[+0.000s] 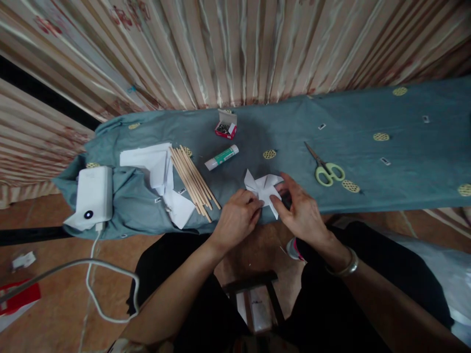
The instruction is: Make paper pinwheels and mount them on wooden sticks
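Observation:
A white paper pinwheel [263, 187] with folded blades is near the front edge of the cloth-covered table. My left hand [239, 212] pinches its lower left side, fingers curled and thumb on the paper. On the right side, my right hand [299, 207] grips a blade between thumb and fingers. Left of the pinwheel lies a glue stick [222, 157], and behind that stands an open red box [225, 124] of small metal pieces. Green-handled scissors [325, 166] rest to the right of my right hand.
A bundle of wooden sticks [191, 179] lies beside white paper pieces [162, 169]. At the table's left end sits a white power bank [94, 193] with a cable [89, 279] hanging down. A pleated curtain [235, 49] runs along the back edge.

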The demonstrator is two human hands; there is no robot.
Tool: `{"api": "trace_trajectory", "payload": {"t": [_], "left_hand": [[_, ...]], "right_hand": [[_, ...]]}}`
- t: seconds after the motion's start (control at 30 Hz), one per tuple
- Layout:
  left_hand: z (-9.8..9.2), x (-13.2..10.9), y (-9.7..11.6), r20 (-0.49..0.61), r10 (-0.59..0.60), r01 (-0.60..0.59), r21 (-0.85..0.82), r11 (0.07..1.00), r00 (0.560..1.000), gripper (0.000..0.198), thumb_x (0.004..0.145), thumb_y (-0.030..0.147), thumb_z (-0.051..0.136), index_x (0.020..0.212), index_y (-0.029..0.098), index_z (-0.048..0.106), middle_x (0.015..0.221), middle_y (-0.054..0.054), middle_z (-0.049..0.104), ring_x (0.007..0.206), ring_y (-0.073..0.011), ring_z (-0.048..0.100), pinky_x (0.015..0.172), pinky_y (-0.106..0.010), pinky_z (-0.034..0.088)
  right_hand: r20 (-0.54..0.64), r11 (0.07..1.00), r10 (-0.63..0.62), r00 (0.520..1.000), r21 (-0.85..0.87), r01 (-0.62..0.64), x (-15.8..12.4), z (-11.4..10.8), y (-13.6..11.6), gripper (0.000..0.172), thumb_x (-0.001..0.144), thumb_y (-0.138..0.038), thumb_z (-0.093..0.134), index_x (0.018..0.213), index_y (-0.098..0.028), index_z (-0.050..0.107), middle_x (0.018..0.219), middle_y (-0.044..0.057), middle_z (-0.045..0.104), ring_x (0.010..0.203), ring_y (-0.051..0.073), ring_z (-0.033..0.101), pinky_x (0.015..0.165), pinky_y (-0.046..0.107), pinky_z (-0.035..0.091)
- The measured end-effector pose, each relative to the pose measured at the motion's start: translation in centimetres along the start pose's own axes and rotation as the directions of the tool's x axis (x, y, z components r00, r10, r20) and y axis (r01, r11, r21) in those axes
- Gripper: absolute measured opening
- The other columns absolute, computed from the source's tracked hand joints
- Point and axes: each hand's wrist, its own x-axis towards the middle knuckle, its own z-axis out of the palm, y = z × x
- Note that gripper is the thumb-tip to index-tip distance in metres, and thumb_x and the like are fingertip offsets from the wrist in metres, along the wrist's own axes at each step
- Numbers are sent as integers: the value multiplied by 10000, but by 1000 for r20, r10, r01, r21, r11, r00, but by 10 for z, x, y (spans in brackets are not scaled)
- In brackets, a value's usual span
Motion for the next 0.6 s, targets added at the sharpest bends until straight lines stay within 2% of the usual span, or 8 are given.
{"api": "trace_trajectory", "payload": {"t": [0.1,0.2,0.47,0.6], "left_hand": [[0,0,0,-20,3,-3,-5,1000,1000,164,907,148,563,1016,157,686,980,-68,649,939,-208,579,831,-345,519],[0,0,0,-25,8,-8,-8,1000,1000,161,913,161,563,1021,158,683,980,-68,651,940,-208,578,839,-354,515],[-3,0,-2,-57,16,-15,18,1000,998,151,919,202,573,1026,174,676,1016,-76,654,972,-218,580,862,-384,496],[-4,0,-3,-57,16,-13,38,999,998,157,922,220,576,1033,171,675,1021,-79,655,968,-220,578,849,-384,485]], "right_hand": [[21,988,139,990,68,-141,6,0,-3,582,858,-385,593,1372,-134,486,891,71,736,705,223,683,714,387,579],[36,966,224,974,120,-227,11,-1,-5,586,819,-371,615,1345,-138,505,866,57,745,662,208,679,660,364,571],[30,925,303,953,233,-301,15,-1,-6,589,754,-341,665,1298,-151,549,848,44,752,649,185,667,654,351,571],[44,920,305,951,246,-306,14,0,-6,588,757,-350,669,1295,-147,551,841,44,750,650,184,660,658,351,569]]}}
